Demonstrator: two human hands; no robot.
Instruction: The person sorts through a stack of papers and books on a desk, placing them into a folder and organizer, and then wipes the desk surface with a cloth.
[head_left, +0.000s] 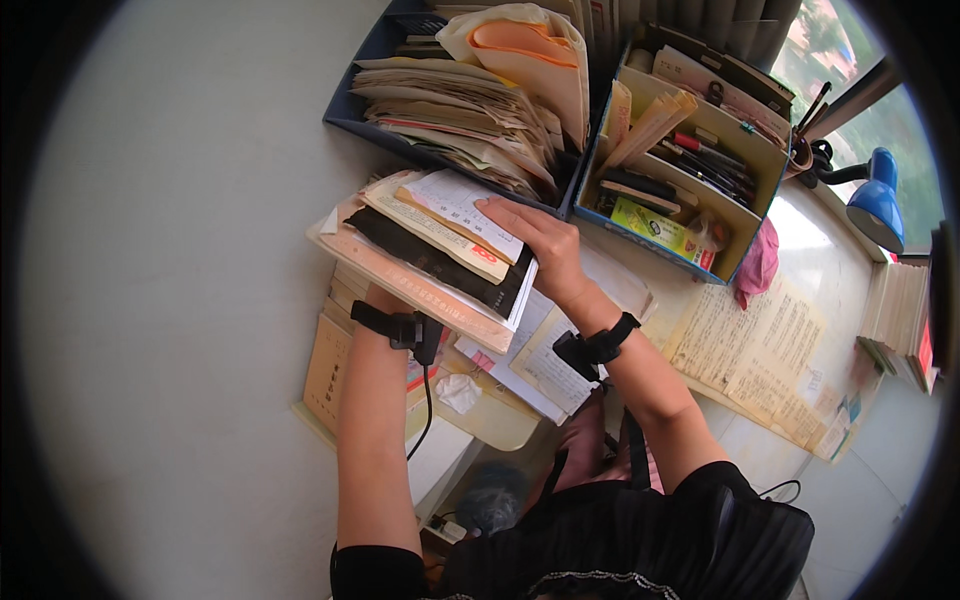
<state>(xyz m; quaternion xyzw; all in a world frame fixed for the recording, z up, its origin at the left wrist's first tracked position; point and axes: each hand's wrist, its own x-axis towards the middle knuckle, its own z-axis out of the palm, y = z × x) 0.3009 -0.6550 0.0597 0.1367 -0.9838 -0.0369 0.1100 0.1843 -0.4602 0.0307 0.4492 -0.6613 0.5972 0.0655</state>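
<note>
Between my two hands is a slanted stack of books and papers. At its bottom lies a peach-coloured book (420, 289), with a black-covered booklet (439, 261) above it. Over these rest a cream booklet (450, 238) with a red mark and a smaller bundle of white paper (457, 206). My right hand (544, 240) grips the right edge, its fingers spread over the top sheets. From below, my left hand (390, 298) supports the stack; its fingers are hidden under the peach book. Straps with small black devices circle both wrists.
Behind the stack stands a dark blue file box (349, 97) full of papers. Beside it is a divided box (652, 232) of pens and stationery. Loose handwritten sheets (559, 360), a crumpled tissue (459, 393), a blue lamp (879, 202) and a row of books (892, 315) are around.
</note>
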